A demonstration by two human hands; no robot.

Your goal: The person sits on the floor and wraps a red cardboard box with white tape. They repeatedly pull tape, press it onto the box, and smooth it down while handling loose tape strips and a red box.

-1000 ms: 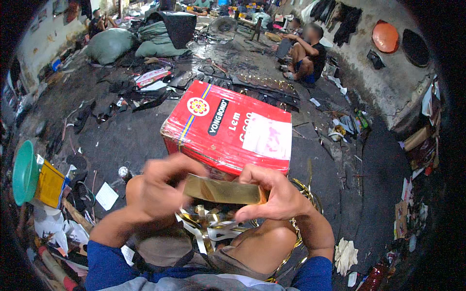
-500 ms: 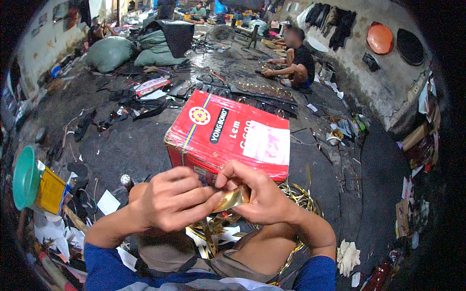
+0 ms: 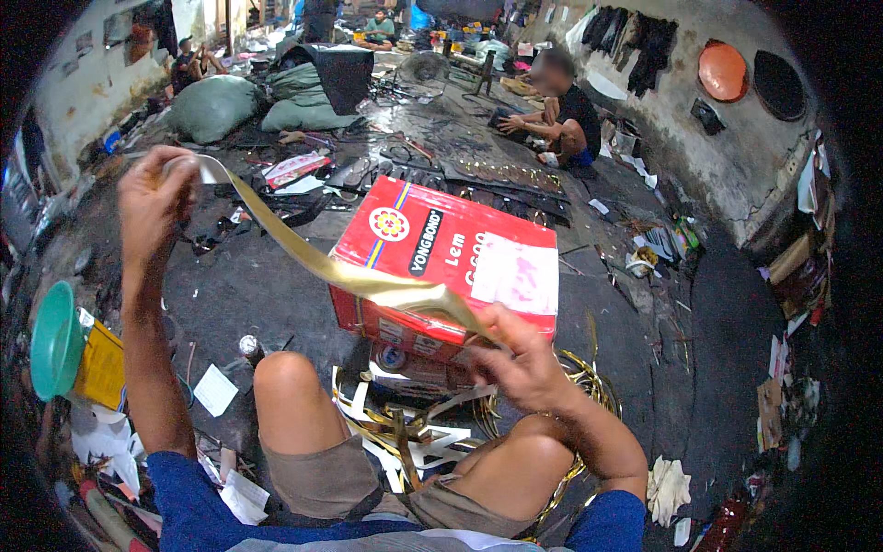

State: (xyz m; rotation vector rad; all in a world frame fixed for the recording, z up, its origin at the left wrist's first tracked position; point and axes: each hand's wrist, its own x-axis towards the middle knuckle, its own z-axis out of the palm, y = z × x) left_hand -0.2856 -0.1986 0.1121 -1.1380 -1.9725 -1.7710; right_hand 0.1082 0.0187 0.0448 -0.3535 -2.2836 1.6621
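Seated on the floor, knees up, person works a long gold strip.

Hands: left hand is raised high at about 10 o'clock, fingers pinched tight on the strip's far end. Right hand sits low, just right of centre, clenched on the near end, which looks folded or bunched there. Both are grasping; neither is released.

Strip: it runs in a shallow sagging diagonal from the upper left down to the lower right, crossing in front of the red cardboard box. Thin, flat, ribbon-like, with a brassy gold face and a paler underside near the left hand. It looks flexible yet holds a smooth curve; no kinks are visible along the span.

Progress, as a judgement: the strip is drawn out to what seems its full length, so the unrolling or straightening part looks largely done. Any shaping is not yet visible on this piece. A heap of gold offcuts and bent pieces lies between the knees at 6 o'clock, some already formed.

Surroundings: green bowl on a yellow tin at 9 o'clock; another person sits at 1 o'clock, well apart; stuffed sacks at 11 o'clock.
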